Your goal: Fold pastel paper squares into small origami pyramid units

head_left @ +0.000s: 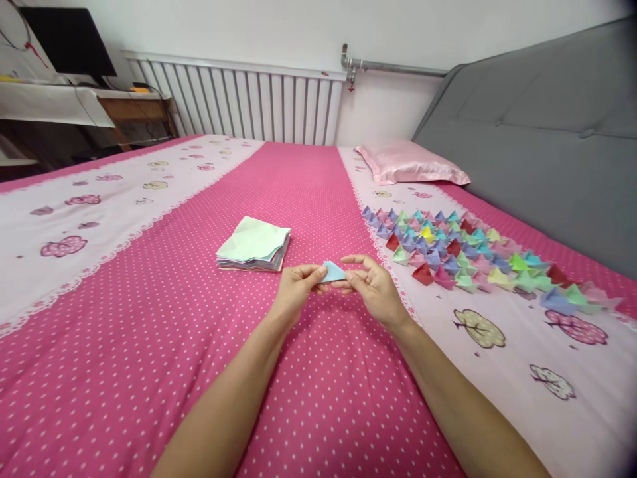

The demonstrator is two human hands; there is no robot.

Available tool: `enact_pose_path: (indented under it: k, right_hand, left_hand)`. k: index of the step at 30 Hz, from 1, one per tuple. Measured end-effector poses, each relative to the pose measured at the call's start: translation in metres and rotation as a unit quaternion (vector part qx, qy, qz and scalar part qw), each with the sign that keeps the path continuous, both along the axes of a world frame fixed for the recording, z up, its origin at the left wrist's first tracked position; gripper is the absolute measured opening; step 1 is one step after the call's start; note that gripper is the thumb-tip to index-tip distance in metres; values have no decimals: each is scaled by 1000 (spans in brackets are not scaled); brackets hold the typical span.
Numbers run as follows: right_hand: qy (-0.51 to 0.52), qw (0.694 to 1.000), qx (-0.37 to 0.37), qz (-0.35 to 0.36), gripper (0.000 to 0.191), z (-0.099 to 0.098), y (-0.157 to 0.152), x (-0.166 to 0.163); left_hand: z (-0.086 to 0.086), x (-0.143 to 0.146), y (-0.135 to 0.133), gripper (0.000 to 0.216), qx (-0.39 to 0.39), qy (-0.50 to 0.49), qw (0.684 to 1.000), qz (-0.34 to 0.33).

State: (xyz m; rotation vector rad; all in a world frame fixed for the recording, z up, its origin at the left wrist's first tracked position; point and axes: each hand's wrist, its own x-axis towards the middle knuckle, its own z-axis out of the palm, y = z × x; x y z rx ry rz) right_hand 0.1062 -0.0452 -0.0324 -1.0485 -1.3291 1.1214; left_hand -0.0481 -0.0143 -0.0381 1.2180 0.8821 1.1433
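Both my hands meet over the pink dotted bedspread (209,372), pinching a small light-blue folded paper (332,271) between them. My left hand (294,287) grips its left corner with thumb and fingers closed. My right hand (372,284) pinches the right side, its index finger stretched along the top. Just beyond my left hand lies a stack of square paper sheets (253,243), pale green on top. To the right, several folded paper boats (462,255) in many colours lie in rows on the pale strip of the spread.
A pink satin pillow (411,162) lies at the head end, next to a grey padded headboard (542,139). A white radiator (239,103) lines the far wall. A desk with a dark monitor (67,43) stands at the far left.
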Motion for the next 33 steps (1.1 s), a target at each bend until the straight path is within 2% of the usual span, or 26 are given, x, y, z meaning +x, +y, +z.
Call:
enact_pose_path:
  k: [4,7,10,15,20,22,26,33]
  right_hand:
    - [3,999,-39,7,35,-5,3,1]
    - [6,999,-39,-9,30,-9,4,2]
    - [15,998,-47,-27,25,-10,4,1]
    - [50,995,-71,-45,23,-6,3,1]
    - [95,988,-73,-94,24,-6,5,3]
    - [110,986,-73,-103,25,-6,5,4]
    - [114,986,-77,-98,26,-4,4,4]
    - [93,991,-79,-62,25,-1,3,4]
  left_hand:
    - [-2,1,1,32,42,81,995,-32]
    - [-5,2,1,34,65,120,989,-59]
    - [-6,4,1,37,57,116,989,-75]
    - [-5,6,-1,44,2,63,993,-97]
    - [-2,3,-2,50,-13,-6,998,-59]
    - [0,2,-3,48,-9,7,999,-51]
    - [2,2,-4,35,22,64,997,-44]
    - [3,1,-4,27,8,36,999,-36]
